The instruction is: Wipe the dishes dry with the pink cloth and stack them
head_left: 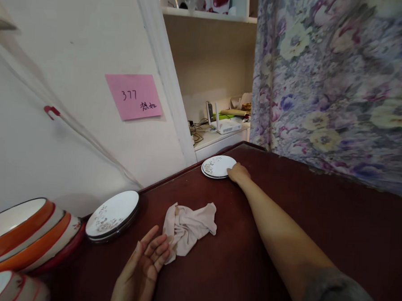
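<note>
At the far side of the dark red table, my right hand [239,174] grips the right edge of a small stack of white plates [219,165] with a grey-brown flower print. Its fingers are partly hidden, and I cannot tell whether the plates are lifted. My left hand [145,260] is open near the front, palm turned up and fingers loosely curved, with nothing in it. Just right of its fingertips lies a crumpled pale pink cloth [189,228]. Farther left, another stack of white patterned plates [112,214] rests near the wall.
Stacked orange-and-white striped bowls [24,235] stand at the left, with smaller bowls [15,289] in front. The table [228,268] meets a wall bearing a pink note [134,96]. Behind are a shelf with a white router [226,125] and a floral curtain [336,81].
</note>
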### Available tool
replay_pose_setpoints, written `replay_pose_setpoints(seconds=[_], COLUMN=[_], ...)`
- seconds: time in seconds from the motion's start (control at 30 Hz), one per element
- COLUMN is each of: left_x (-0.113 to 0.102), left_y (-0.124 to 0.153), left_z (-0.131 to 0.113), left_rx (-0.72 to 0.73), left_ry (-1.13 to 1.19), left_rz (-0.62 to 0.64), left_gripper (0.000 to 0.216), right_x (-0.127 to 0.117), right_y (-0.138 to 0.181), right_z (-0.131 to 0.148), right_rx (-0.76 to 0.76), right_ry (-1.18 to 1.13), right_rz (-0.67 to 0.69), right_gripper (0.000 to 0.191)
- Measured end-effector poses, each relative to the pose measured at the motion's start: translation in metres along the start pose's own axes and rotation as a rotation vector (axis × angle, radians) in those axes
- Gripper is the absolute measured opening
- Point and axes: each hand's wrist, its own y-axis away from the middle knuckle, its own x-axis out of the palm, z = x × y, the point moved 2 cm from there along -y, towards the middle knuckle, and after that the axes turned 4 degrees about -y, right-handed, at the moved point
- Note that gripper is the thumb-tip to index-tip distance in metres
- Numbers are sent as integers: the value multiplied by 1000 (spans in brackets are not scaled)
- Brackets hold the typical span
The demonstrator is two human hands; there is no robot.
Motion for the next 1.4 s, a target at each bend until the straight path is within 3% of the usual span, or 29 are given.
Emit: replay_pose_setpoints(seconds=[0.3, 0.87, 1.13, 1.2, 1.3, 1.4], left_x=[2, 0, 7, 6, 1, -4], left_y=[0, 0, 7, 7, 6, 5], left_z=[1, 2, 3, 3, 2, 2], left_rx=[-6, 25, 64, 72, 85, 114], left_ry=[12, -13, 44, 70, 149, 262], left_rz=[-32, 27, 51, 40, 23, 23], left_gripper=[40, 42, 37, 37, 38, 43], right_x=[5, 4, -17, -31, -41, -22], right_y=[-2, 3, 11, 20, 51, 103], right_z=[3, -1, -10, 0, 33, 75], right_rx=[20, -49, -81, -167, -462, -777], right_ry=[80, 20, -92, -163, -335, -388], right_rz=[27, -40, -190, -301, -408, -231], right_gripper=[77, 71, 63, 56, 44, 40])
